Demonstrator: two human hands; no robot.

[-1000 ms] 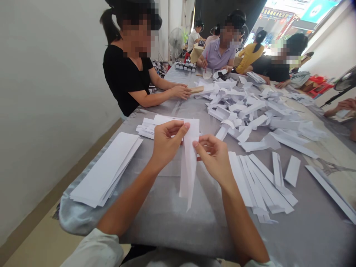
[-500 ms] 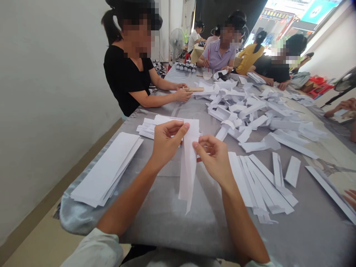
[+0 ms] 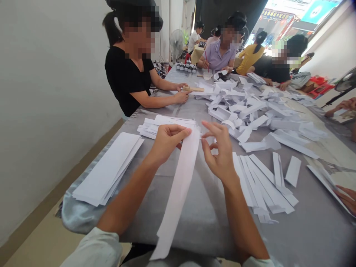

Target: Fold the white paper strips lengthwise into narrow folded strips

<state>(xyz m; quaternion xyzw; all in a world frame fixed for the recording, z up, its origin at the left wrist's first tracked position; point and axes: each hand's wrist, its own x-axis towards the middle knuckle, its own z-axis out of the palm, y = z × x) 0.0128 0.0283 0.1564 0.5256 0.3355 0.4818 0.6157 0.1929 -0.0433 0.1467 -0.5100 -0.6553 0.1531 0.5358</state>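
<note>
A long white paper strip (image 3: 179,187) slants down toward me, its far end pinched between the thumb and fingers of my left hand (image 3: 170,142). Just right of that end is my right hand (image 3: 218,150), its fingers spread and apart from the paper. Behind my left hand lies a pile of white paper pieces (image 3: 150,126). To the left is a stack of wide white paper sheets (image 3: 109,167). Several flat paper strips (image 3: 258,181) fan out on the table right of my right hand.
A grey cloth covers the table (image 3: 205,222). Folded white papers (image 3: 250,107) are heaped across its middle. A person in black (image 3: 128,78) sits at the left holding a wooden piece (image 3: 194,89). Other people sit farther back, and another person's hand (image 3: 346,196) shows at the right edge.
My right hand has let go of the paper and moved slightly right, its fingers opening. The strip now hangs longer and slants toward me, still pinched in my left hand.
</note>
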